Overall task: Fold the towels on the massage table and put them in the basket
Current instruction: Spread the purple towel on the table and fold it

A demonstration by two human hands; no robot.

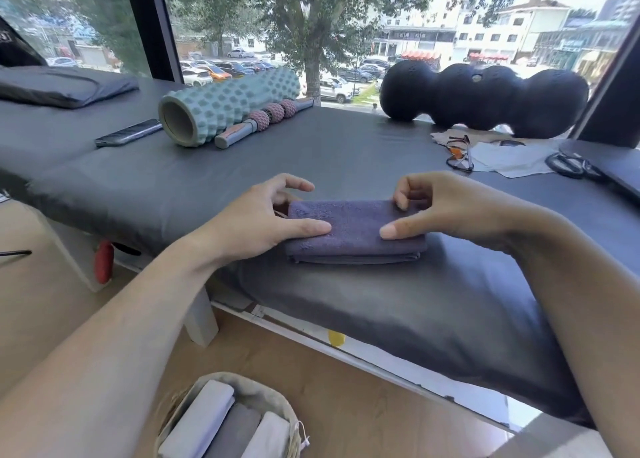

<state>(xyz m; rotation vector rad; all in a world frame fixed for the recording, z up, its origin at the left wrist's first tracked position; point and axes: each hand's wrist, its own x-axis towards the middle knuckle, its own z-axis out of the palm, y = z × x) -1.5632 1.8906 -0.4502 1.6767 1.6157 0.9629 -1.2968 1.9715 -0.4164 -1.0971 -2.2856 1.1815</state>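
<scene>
A folded purple towel [355, 230] is laid flat on the massage table [346, 152] near its front edge, its long axis running left to right. Its left end is gripped by the left hand [263, 215], thumb pressed on top. Its right end is pinched by the right hand [436, 208], thumb on top. Three rolled towels are held in the basket [242, 385] on the floor below.

Bright daylight through window [346, 24], soft shadows, wide-angle bending at edges
</scene>
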